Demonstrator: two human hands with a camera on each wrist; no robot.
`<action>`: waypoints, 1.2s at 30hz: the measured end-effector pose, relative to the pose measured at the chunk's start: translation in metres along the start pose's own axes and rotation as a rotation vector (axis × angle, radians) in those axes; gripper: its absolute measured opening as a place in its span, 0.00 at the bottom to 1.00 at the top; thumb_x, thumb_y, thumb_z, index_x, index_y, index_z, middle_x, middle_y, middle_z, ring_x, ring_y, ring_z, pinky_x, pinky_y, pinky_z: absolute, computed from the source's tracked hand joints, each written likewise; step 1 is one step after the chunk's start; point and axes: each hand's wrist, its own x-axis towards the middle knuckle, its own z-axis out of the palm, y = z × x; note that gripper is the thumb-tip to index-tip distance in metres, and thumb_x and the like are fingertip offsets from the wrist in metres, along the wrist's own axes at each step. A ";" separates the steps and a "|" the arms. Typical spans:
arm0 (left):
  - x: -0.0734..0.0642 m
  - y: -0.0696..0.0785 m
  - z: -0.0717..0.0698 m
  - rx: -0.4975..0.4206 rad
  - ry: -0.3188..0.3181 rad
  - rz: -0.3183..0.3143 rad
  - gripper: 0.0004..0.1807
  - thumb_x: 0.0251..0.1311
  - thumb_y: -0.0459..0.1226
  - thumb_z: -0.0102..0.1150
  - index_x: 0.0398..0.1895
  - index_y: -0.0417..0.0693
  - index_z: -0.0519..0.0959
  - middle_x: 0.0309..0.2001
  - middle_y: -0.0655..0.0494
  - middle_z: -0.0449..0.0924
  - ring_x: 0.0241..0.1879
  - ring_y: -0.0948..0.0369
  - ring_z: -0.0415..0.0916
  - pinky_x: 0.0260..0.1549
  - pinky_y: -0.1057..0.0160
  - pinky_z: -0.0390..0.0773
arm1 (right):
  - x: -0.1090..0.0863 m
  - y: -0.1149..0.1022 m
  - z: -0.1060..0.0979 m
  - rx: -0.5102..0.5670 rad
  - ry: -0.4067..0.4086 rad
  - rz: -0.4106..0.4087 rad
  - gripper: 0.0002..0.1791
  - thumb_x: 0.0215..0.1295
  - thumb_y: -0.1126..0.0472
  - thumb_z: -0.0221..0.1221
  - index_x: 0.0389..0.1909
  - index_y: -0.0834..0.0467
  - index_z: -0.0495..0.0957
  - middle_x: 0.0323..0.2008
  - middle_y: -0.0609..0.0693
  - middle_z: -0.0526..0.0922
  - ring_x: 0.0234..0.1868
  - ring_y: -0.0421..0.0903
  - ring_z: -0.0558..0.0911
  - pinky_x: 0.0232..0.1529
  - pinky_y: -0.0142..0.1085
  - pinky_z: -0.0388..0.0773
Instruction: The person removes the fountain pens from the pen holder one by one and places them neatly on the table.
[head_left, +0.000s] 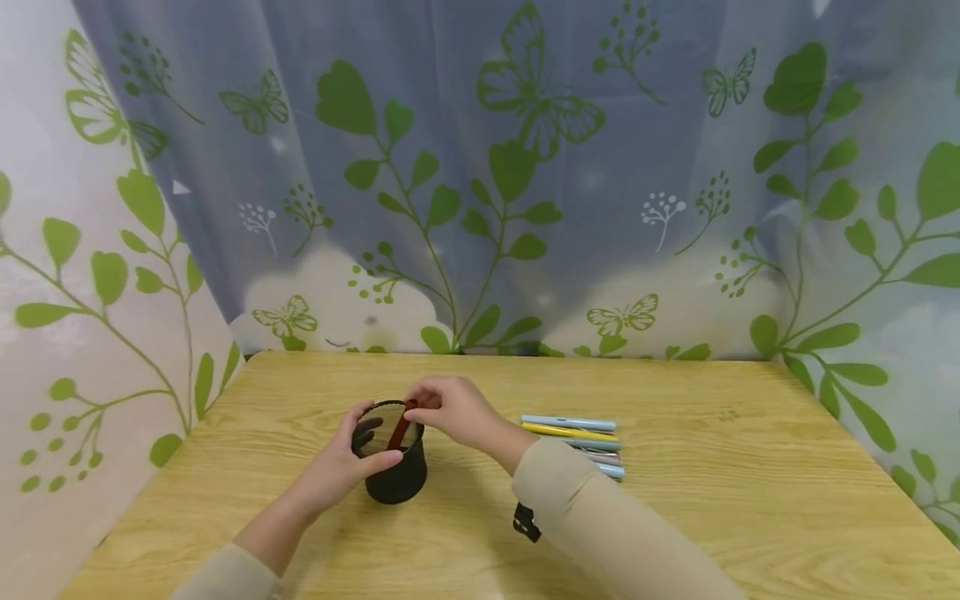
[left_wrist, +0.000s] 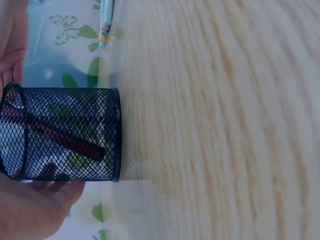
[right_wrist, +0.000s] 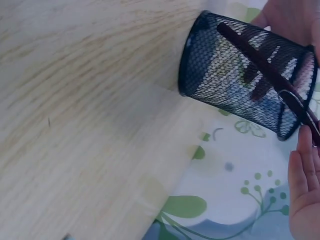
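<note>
A black mesh pen holder [head_left: 397, 482] stands upright on the wooden table. My left hand [head_left: 343, 467] grips it near the rim, thumb on the near side and fingers round the far side. Inside leans a dark red pen [head_left: 401, 429]; through the mesh in the left wrist view, the pen [left_wrist: 70, 140] slants with its lower end near the bottom. My right hand [head_left: 453, 410] pinches the pen's upper end just above the rim. In the right wrist view the pen [right_wrist: 260, 62] shows a metal clip, beside the fingers of the right hand [right_wrist: 305, 185].
Several pens [head_left: 570, 433], light blue, yellow and greyish, lie side by side to the right of the holder, partly behind the right forearm. The wooden table [head_left: 720, 467] ends at a curtain [head_left: 480, 208] printed with leaves and butterflies. A black strap piece [head_left: 527, 522] hangs at the right wrist.
</note>
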 end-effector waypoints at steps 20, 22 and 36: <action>-0.001 0.001 0.002 -0.017 0.028 -0.003 0.50 0.53 0.47 0.67 0.71 0.53 0.45 0.68 0.40 0.54 0.66 0.43 0.52 0.56 0.42 0.61 | -0.029 -0.007 -0.031 0.006 -0.062 -0.024 0.07 0.59 0.64 0.63 0.39 0.60 0.81 0.32 0.48 0.83 0.32 0.37 0.82 0.34 0.28 0.76; -0.001 0.001 0.002 -0.012 0.032 -0.009 0.50 0.52 0.47 0.67 0.71 0.53 0.45 0.67 0.40 0.54 0.65 0.43 0.54 0.56 0.42 0.62 | -0.031 -0.006 -0.032 -0.011 -0.060 -0.018 0.08 0.59 0.64 0.63 0.39 0.60 0.82 0.32 0.47 0.83 0.32 0.37 0.81 0.33 0.28 0.76; -0.001 0.002 0.003 -0.010 0.054 0.012 0.48 0.52 0.46 0.68 0.70 0.54 0.47 0.66 0.41 0.56 0.63 0.44 0.58 0.56 0.43 0.61 | -0.045 0.003 -0.041 -0.053 0.016 0.019 0.08 0.59 0.61 0.63 0.39 0.56 0.83 0.31 0.44 0.83 0.30 0.36 0.80 0.31 0.30 0.76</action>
